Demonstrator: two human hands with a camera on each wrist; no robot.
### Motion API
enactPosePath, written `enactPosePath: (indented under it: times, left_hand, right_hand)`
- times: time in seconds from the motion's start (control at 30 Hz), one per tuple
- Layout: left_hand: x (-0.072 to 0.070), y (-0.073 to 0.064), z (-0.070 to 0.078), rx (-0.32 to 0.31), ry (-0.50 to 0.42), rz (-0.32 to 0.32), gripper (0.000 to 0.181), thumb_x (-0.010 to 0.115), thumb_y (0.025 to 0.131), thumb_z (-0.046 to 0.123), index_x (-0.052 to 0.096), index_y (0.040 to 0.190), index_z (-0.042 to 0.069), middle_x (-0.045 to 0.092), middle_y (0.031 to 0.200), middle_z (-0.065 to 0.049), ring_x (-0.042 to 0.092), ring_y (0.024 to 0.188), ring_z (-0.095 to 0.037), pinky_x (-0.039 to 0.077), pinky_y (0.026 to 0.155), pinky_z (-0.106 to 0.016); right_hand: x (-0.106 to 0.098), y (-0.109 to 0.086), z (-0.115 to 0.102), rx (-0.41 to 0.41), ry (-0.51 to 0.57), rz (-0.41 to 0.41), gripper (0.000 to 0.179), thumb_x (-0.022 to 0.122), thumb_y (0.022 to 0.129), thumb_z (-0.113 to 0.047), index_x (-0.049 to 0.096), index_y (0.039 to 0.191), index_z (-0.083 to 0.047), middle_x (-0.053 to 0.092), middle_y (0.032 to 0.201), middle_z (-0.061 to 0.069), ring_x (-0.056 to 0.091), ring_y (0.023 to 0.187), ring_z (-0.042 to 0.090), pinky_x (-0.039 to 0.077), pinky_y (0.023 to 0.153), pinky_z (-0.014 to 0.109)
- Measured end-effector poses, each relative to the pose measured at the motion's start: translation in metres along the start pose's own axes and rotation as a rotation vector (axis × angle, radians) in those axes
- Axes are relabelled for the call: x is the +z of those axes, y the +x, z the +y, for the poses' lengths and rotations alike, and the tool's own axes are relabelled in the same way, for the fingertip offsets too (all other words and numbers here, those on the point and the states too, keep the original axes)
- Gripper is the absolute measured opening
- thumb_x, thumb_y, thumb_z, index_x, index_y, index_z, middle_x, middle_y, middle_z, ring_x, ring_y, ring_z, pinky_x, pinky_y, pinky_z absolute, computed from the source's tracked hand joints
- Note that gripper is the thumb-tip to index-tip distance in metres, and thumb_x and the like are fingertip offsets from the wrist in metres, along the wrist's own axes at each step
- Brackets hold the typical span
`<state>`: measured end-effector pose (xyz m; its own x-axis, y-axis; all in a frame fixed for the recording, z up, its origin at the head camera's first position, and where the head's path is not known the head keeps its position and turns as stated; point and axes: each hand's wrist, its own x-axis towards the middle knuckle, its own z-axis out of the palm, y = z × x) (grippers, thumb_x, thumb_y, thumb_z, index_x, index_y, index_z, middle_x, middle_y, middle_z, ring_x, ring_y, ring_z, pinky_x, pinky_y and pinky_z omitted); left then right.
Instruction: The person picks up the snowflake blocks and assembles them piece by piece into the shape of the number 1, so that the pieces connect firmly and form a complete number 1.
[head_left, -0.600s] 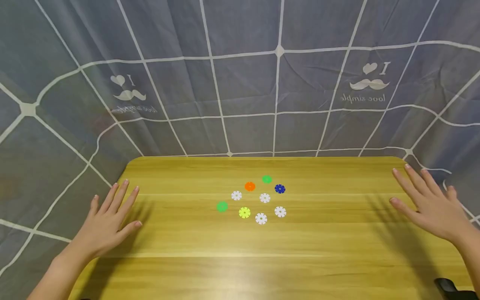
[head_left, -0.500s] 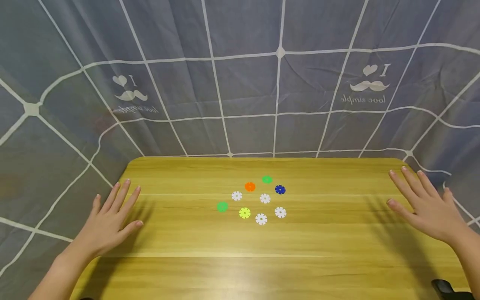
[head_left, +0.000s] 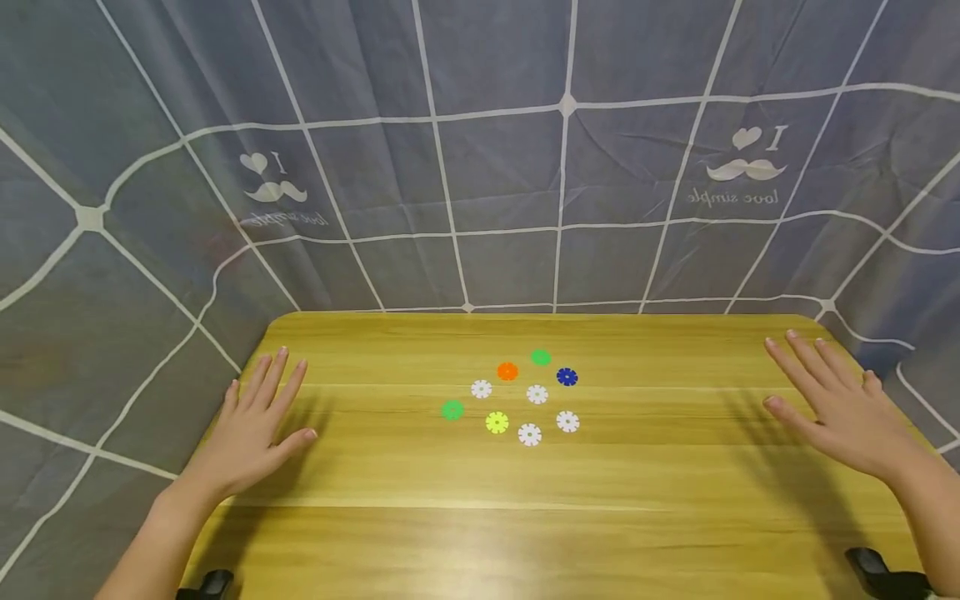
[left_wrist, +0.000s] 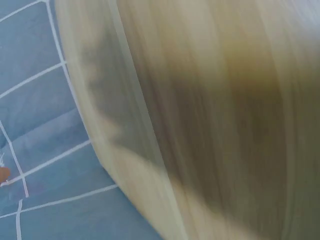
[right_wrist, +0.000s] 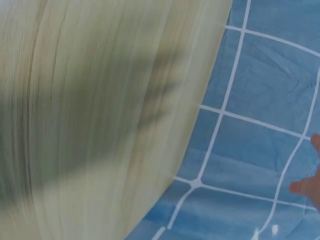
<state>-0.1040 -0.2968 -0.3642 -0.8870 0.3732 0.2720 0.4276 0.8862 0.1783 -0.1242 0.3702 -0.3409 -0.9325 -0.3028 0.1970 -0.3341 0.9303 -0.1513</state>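
Several small notched plastic discs lie loosely grouped on the wooden table (head_left: 480,542). An orange disc (head_left: 507,372), a dark blue disc (head_left: 567,377) and a green disc (head_left: 541,357) are at the far side. Another green disc (head_left: 452,410) lies leftmost, near a yellow disc (head_left: 497,422); white discs (head_left: 529,434) fill in around them. My left hand (head_left: 251,437) is held over the table's left side, fingers straight and spread, holding nothing. Over the right side my right hand (head_left: 843,417) is likewise spread and holds nothing. Both cast shadows on the wood.
A grey-blue curtain (head_left: 502,175) with white grid lines hangs behind the table and along both sides. Dark straps or mounts, a left one (head_left: 210,585) and a right one (head_left: 885,575), show near the wrists at the bottom edge.
Both hands have moved slightly inward, the left one to the right and the right one to the left. The head view has shifted a little. The discs lie as before.
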Motion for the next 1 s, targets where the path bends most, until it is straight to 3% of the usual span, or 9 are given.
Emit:
enactPosePath:
  times: [0.13, 0.23, 0.3, 0.37, 0.47, 0.5, 0.6, 0.83, 1.0]
  left_hand:
    - [0.005, 0.009, 0.01, -0.109, -0.171, -0.001, 0.088, 0.063, 0.087, 0.039, 0.006, 0.151, 0.015, 0.016, 0.152, -0.019, 0.017, 0.136, -0.042, 0.017, 0.1, -0.068]
    - [0.012, 0.016, 0.02, -0.203, -0.368, -0.011, 0.085, 0.066, 0.087, 0.035, 0.015, 0.15, 0.013, 0.033, 0.144, -0.023, 0.037, 0.123, -0.045, 0.032, 0.093, -0.064]
    - [0.018, 0.02, 0.025, -0.246, -0.507, -0.018, 0.079, 0.067, 0.087, 0.031, 0.022, 0.148, 0.011, 0.038, 0.14, -0.023, 0.043, 0.12, -0.042, 0.037, 0.091, -0.061]
    - [0.024, 0.024, 0.029, -0.275, -0.619, -0.034, 0.074, 0.067, 0.087, 0.029, 0.027, 0.146, 0.01, 0.041, 0.138, -0.023, 0.046, 0.117, -0.041, 0.041, 0.09, -0.058]
    - [0.033, 0.033, 0.034, -0.306, -0.721, -0.06, 0.07, 0.068, 0.086, 0.029, 0.033, 0.144, 0.01, 0.042, 0.137, -0.022, 0.047, 0.117, -0.04, 0.045, 0.089, -0.053]
    - [0.036, 0.036, 0.035, -0.316, -0.75, -0.069, 0.07, 0.069, 0.086, 0.029, 0.034, 0.143, 0.01, 0.041, 0.137, -0.022, 0.047, 0.117, -0.039, 0.047, 0.089, -0.051]
    - [0.044, 0.048, 0.038, -0.339, -0.805, -0.093, 0.068, 0.07, 0.084, 0.029, 0.038, 0.141, 0.009, 0.042, 0.137, -0.019, 0.048, 0.117, -0.037, 0.049, 0.087, -0.046]
    - [0.064, 0.078, 0.05, -0.32, -0.875, -0.209, 0.067, 0.073, 0.082, 0.022, 0.041, 0.137, 0.002, 0.045, 0.133, -0.023, 0.051, 0.115, -0.039, 0.049, 0.088, -0.045]
    - [0.077, 0.092, 0.062, -0.304, -0.921, -0.281, 0.066, 0.074, 0.08, 0.016, 0.043, 0.136, 0.0, 0.046, 0.131, -0.024, 0.052, 0.109, -0.036, 0.049, 0.085, -0.04]
  right_hand:
    - [0.007, 0.008, -0.005, -0.059, 0.176, 0.052, 0.079, 0.065, 0.087, -0.025, 0.017, 0.15, -0.02, 0.013, 0.153, 0.019, 0.008, 0.136, 0.047, 0.001, 0.096, 0.075]
    - [0.013, 0.014, -0.012, -0.038, 0.359, 0.051, 0.075, 0.07, 0.083, -0.017, 0.03, 0.146, -0.013, 0.031, 0.143, 0.028, 0.028, 0.125, 0.051, 0.019, 0.094, 0.072]
    - [0.019, 0.019, -0.018, 0.008, 0.457, 0.03, 0.068, 0.07, 0.084, -0.016, 0.036, 0.143, -0.009, 0.04, 0.137, 0.026, 0.04, 0.122, 0.035, 0.032, 0.093, 0.06]
    - [0.025, 0.023, -0.024, 0.049, 0.53, 0.013, 0.061, 0.069, 0.086, -0.016, 0.041, 0.139, -0.006, 0.05, 0.131, 0.012, 0.048, 0.113, 0.017, 0.043, 0.089, 0.041]
    - [0.036, 0.03, -0.032, 0.077, 0.659, -0.007, 0.052, 0.067, 0.087, -0.015, 0.047, 0.134, -0.004, 0.055, 0.117, -0.012, 0.05, 0.099, -0.007, 0.048, 0.076, 0.016]
    - [0.04, 0.032, -0.034, 0.083, 0.711, -0.014, 0.049, 0.067, 0.087, -0.014, 0.049, 0.132, -0.003, 0.055, 0.113, -0.017, 0.052, 0.096, -0.007, 0.047, 0.074, 0.012]
    - [0.049, 0.04, -0.042, 0.107, 0.846, -0.055, 0.046, 0.066, 0.087, -0.012, 0.05, 0.129, -0.002, 0.057, 0.106, -0.023, 0.056, 0.093, -0.003, 0.05, 0.072, 0.016]
    - [0.071, 0.062, -0.062, 0.13, 0.97, -0.171, 0.057, 0.067, 0.087, -0.013, 0.042, 0.133, 0.009, 0.055, 0.12, 0.021, 0.059, 0.093, 0.003, 0.052, 0.076, 0.022]
    - [0.086, 0.073, -0.076, 0.13, 1.047, -0.248, 0.06, 0.07, 0.084, -0.012, 0.042, 0.132, 0.01, 0.05, 0.121, 0.032, 0.06, 0.094, 0.008, 0.055, 0.077, 0.032]
